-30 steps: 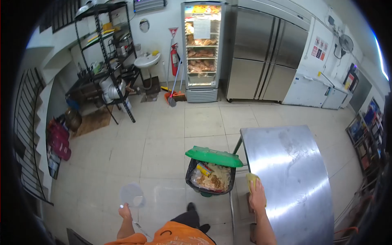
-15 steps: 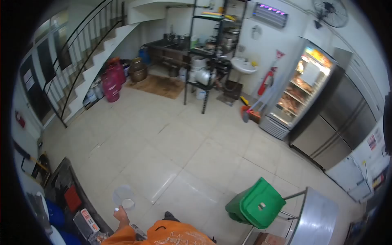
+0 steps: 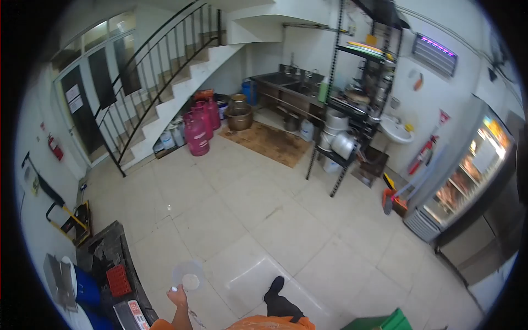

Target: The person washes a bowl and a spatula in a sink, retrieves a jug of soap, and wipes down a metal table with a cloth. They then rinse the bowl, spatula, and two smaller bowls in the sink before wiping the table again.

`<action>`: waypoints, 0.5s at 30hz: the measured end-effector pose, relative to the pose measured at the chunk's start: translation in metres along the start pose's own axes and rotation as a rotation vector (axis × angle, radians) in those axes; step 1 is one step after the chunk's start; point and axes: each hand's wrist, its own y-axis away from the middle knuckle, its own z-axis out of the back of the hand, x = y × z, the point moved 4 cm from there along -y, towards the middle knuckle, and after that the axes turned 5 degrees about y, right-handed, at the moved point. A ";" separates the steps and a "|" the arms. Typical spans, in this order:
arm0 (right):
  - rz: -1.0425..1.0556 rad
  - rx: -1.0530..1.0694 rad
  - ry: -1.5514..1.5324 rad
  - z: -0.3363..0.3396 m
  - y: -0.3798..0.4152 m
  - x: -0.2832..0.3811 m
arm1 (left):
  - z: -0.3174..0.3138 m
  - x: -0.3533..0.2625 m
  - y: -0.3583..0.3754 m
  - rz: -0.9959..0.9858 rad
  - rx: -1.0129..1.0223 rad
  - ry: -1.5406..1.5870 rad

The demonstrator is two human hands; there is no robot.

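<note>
My left hand (image 3: 177,297) is closed at the near side of a round, see-through plastic tub (image 3: 188,275), held low over the tiled floor. A pale round patch shows inside the tub; I cannot make out whether it is contents or the base. Something small and white sticks out by my fingers. Below, my orange top and one dark shoe (image 3: 274,287) come into view. Nearest to the hand on the left are a dark table (image 3: 132,269) with a red plastic basket (image 3: 118,280) and a scale (image 3: 131,314). My right hand is out of view.
Blue barrels (image 3: 88,286) stand at left. Ahead are stairs (image 3: 165,104), pink gas cylinders (image 3: 196,135), a brown mat (image 3: 267,143), a steel sink (image 3: 291,91) and a black shelf rack (image 3: 335,148). A lit display fridge (image 3: 462,170) is right; a green bin (image 3: 382,322) is at the bottom.
My view has swung left, so the stairs and doors show more and the green bin has slid to the bottom edge. A leg has stepped forward. The tub stays in my left hand.
</note>
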 end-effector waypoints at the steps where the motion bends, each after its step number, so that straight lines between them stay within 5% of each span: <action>1: -0.038 -0.044 -0.038 0.009 -0.029 0.012 | -0.003 -0.031 -0.002 0.055 0.077 0.023; 4: 0.039 -0.064 -0.050 0.005 -0.144 0.087 | -0.014 -0.112 -0.020 0.032 0.002 0.139; 7: 0.429 0.196 0.191 -0.135 -0.313 0.241 | -0.035 -0.170 -0.054 -0.037 -0.086 0.104; 11: 0.482 0.621 -0.382 -0.367 -0.251 0.548 | -0.065 -0.246 -0.075 0.000 -0.117 0.118; 15: 0.538 1.037 -0.731 -0.470 -0.192 0.770 | -0.140 -0.273 -0.125 -0.007 -0.138 0.070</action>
